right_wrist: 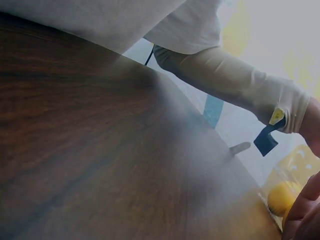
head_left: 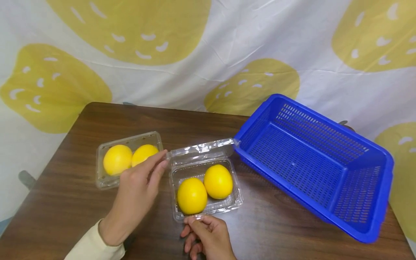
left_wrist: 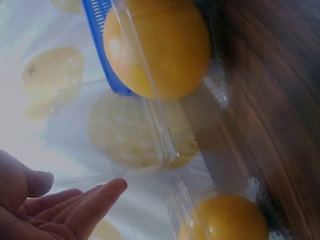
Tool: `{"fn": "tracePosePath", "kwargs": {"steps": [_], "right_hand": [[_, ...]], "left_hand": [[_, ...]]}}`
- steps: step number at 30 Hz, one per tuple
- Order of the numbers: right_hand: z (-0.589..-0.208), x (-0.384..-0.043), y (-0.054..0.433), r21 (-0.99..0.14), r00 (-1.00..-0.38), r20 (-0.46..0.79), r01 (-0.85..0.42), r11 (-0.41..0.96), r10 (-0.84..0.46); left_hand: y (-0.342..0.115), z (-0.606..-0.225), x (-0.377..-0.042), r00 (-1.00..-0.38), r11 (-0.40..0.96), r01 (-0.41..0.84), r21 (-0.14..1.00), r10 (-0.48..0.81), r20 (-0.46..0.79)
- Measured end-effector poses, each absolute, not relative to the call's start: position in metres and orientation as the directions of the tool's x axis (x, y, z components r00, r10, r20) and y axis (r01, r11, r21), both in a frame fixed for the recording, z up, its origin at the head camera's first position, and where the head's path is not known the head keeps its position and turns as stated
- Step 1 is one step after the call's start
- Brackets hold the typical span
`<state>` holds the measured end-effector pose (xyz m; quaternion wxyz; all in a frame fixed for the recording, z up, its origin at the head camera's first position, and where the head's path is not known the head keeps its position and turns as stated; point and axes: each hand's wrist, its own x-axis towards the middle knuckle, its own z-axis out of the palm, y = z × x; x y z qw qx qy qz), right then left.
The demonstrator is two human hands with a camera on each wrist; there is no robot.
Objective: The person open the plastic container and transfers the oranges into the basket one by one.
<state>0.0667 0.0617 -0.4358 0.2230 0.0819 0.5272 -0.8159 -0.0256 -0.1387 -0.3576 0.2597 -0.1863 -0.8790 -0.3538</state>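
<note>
Our right fingers point(head_left: 199, 228) pinch a clear plastic clamshell point(head_left: 184, 174) holding smooth, round yellow fruits point(head_left: 192, 196); left fingers point(head_left: 157, 158) extend beside its glossy lid point(head_left: 204, 148).

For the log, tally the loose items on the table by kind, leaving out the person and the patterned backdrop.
Round yellow fruits: 4
Clear plastic containers: 2
Blue basket: 1
Total: 7
</note>
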Motion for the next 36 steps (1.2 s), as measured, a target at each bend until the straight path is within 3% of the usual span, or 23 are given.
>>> {"fn": "tracePosePath", "kwargs": {"steps": [11, 20, 27, 36], "right_hand": [[-0.437, 0.064, 0.060, -0.834, -0.885, -0.358, 0.447, -0.324, -0.298], [-0.438, 0.063, 0.058, -0.832, -0.883, -0.352, 0.447, -0.327, -0.310], [-0.439, 0.064, 0.057, -0.829, -0.884, -0.342, 0.443, -0.340, -0.318], [-0.439, 0.063, 0.059, -0.812, -0.857, -0.382, 0.490, -0.318, -0.345]], "left_hand": [[-0.137, -0.355, -0.027, -0.862, 0.648, 0.422, 0.635, 0.068, 0.503], [-0.135, -0.358, -0.035, -0.931, 0.494, 0.341, 0.800, 0.062, 0.359], [-0.138, -0.363, -0.038, -0.951, 0.604, 0.286, 0.744, 0.083, 0.298], [-0.140, -0.369, -0.034, -0.944, 0.561, 0.312, 0.767, 0.094, 0.316]]}}
